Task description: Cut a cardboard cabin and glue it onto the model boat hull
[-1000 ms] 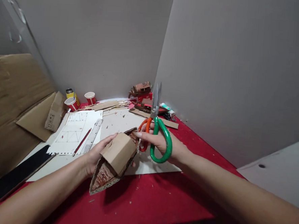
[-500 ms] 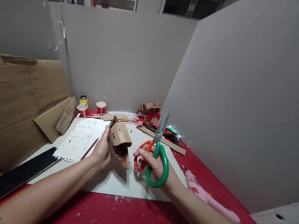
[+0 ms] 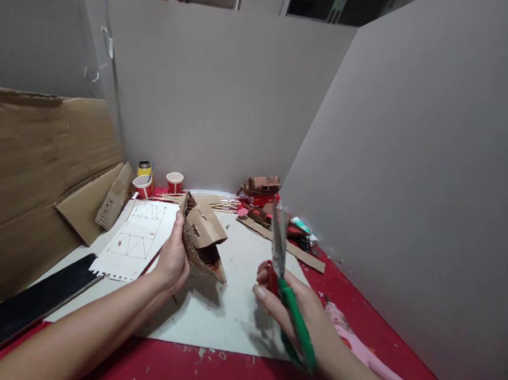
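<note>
My left hand (image 3: 174, 261) grips the outer side of a small boat-shaped cardboard model (image 3: 206, 227), tilted above the white board. A curved tan cardboard piece spans the model's hollow, and its inside looks reddish brown. To the right, my right hand (image 3: 292, 307) is closed round scissors (image 3: 297, 321) with one green and one red handle. Their blades point up and away from me, slightly parted, apart from the model.
A phone (image 3: 40, 300) and a sheet with drawn triangles (image 3: 137, 237) lie left. Paper cups (image 3: 174, 183), sticks and a brown cardboard model (image 3: 260, 184) stand behind. A pink glue gun (image 3: 368, 357) rests right; large cardboard (image 3: 44, 171) leans left.
My right hand has moved right and slightly down with the scissors, turning them so the handles show more edge-on. The model in my left hand has tilted a little.
</note>
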Demonstrator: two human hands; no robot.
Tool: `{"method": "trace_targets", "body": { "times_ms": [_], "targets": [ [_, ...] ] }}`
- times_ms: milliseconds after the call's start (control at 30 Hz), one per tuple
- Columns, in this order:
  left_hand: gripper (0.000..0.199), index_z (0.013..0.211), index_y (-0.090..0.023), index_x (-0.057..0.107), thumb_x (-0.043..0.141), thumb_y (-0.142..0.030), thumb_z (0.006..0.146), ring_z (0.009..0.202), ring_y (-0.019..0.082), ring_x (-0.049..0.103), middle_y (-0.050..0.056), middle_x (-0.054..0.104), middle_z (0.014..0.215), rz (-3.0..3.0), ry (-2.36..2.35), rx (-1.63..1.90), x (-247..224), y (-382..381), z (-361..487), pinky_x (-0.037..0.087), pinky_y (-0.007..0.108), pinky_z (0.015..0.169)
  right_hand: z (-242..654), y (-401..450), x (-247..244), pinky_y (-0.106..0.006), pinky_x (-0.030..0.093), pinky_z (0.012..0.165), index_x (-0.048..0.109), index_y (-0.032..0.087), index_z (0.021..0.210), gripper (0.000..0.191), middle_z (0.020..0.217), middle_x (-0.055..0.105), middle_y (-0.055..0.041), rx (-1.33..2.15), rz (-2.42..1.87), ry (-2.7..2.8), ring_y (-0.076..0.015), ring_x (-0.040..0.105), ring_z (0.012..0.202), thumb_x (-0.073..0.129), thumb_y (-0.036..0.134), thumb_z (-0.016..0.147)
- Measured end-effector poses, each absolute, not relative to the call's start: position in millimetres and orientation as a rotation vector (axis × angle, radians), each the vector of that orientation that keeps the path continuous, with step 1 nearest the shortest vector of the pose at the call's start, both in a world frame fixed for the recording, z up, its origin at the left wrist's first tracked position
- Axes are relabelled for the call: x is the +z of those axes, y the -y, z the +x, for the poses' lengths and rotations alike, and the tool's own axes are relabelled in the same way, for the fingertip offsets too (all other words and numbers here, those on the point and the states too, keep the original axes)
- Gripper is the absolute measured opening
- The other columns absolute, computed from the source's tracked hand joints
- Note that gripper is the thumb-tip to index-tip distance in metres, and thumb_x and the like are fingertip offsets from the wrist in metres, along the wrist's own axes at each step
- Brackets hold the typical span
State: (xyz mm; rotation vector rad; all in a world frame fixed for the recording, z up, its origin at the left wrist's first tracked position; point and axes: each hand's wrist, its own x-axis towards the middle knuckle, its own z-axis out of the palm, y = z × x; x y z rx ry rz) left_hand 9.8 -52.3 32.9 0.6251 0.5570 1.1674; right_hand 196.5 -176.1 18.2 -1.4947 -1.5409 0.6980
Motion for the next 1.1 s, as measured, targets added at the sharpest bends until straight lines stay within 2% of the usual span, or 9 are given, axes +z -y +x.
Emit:
{"method": "trace_targets", "body": {
  "times_ms": [100, 333, 467, 600, 733, 800, 900, 1000, 1100],
  "targets": [
    [0.038, 0.128, -0.027, 0.065, 0.052, -0.046, 0.098, 0.136, 0.017, 0.051, 0.001, 0.071, 0.13, 0.654, -0.548, 1.429, 42.3, 47.9, 5.6, 0.04, 0.03, 0.113, 208.0, 185.2, 16.9, -0.029, 0.04, 0.059, 0.053, 0.024, 0.084, 0.026, 0.068, 0.053, 0.0031, 0.509, -1.729, 1.793, -0.0173, 0.052, 0.062, 0.06, 0.049, 0.088],
    [0.045, 0.127, -0.022, 0.067, 0.047, -0.051, 0.098, 0.13, 0.021, 0.058, 0.004, 0.077, 0.117, 0.627, -0.543, 1.604, 77.2, 42.1, -13.5, 0.045, 0.03, 0.11, 215.3, 185.3, 13.3, -0.031, 0.035, 0.056, 0.063, 0.024, 0.089, 0.012, 0.078, 0.071, -0.0044, 0.183, -2.157, 2.048, -0.0256, 0.067, 0.068, 0.053, 0.031, 0.087],
    [0.049, 0.129, -0.022, 0.065, 0.045, -0.054, 0.099, 0.132, 0.021, 0.056, 0.004, 0.075, 0.121, 0.673, -0.519, 1.609, 80.2, 45.5, -16.7, 0.044, 0.031, 0.11, 212.9, 178.0, 8.0, -0.032, 0.036, 0.057, 0.065, 0.022, 0.091, 0.016, 0.082, 0.073, -0.0079, 0.095, -2.194, 2.129, -0.0279, 0.069, 0.073, 0.051, 0.021, 0.083],
    [0.048, 0.133, -0.023, 0.062, 0.044, -0.052, 0.099, 0.134, 0.021, 0.054, 0.004, 0.07, 0.13, 0.711, -0.529, 1.597, 75.3, 48.3, -15.5, 0.043, 0.031, 0.111, 219.3, 175.6, 9.4, -0.034, 0.044, 0.066, 0.067, 0.021, 0.102, 0.023, 0.098, 0.073, -0.0091, 0.206, -2.095, 2.205, -0.0276, 0.069, 0.082, 0.057, 0.022, 0.081],
    [0.049, 0.132, -0.024, 0.064, 0.048, -0.054, 0.097, 0.135, 0.021, 0.052, 0.004, 0.067, 0.136, 0.778, -0.486, 1.608, 70.4, 51.2, -10.5, 0.041, 0.03, 0.111, 215.5, 177.5, 32.7, -0.042, 0.049, 0.082, 0.07, 0.021, 0.104, 0.027, 0.104, 0.072, -0.0117, 0.329, -1.837, 2.035, -0.031, 0.067, 0.095, 0.064, 0.036, 0.083],
    [0.048, 0.131, -0.026, 0.064, 0.049, -0.055, 0.096, 0.137, 0.021, 0.05, 0.003, 0.066, 0.137, 0.79, -0.472, 1.615, 67.6, 54.2, -6.7, 0.04, 0.029, 0.112, 199.0, 177.2, 48.0, -0.039, 0.052, 0.077, 0.072, 0.02, 0.1, 0.03, 0.094, 0.072, -0.0101, 0.503, -1.612, 1.816, -0.0266, 0.068, 0.086, 0.063, 0.045, 0.085],
    [0.047, 0.129, -0.027, 0.066, 0.05, -0.056, 0.095, 0.137, 0.022, 0.05, 0.002, 0.067, 0.135, 0.792, -0.473, 1.598, 62.6, 60.8, -2.6, 0.039, 0.03, 0.112, 159.3, 170.7, 61.7, -0.028, 0.047, 0.05, 0.073, 0.02, 0.099, 0.041, 0.063, 0.062, 0.0007, 0.979, -1.311, 1.384, -0.0141, 0.057, 0.05, 0.072, 0.055, 0.079],
    [0.049, 0.131, -0.027, 0.064, 0.051, -0.056, 0.095, 0.138, 0.022, 0.049, 0.002, 0.069, 0.132, 0.811, -0.509, 1.556, 58.1, 68.2, -3.5, 0.038, 0.031, 0.113, 119.7, 157.9, 60.0, -0.021, 0.04, 0.039, 0.07, 0.017, 0.108, 0.052, 0.057, 0.063, 0.0029, 1.292, -1.093, 1.09, -0.0095, 0.05, 0.038, 0.081, 0.052, 0.071],
    [0.053, 0.137, -0.027, 0.059, 0.047, -0.058, 0.095, 0.137, 0.021, 0.05, 0.002, 0.069, 0.132, 0.798, -0.545, 1.393, 55.4, 74.0, -8.3, 0.039, 0.029, 0.112, 95.7, 146.3, 53.6, -0.016, 0.036, 0.035, 0.071, 0.016, 0.095, 0.042, 0.052, 0.062, 0.0034, 1.368, -0.937, 0.983, -0.0068, 0.047, 0.035, 0.082, 0.049, 0.072]
  ]
}}
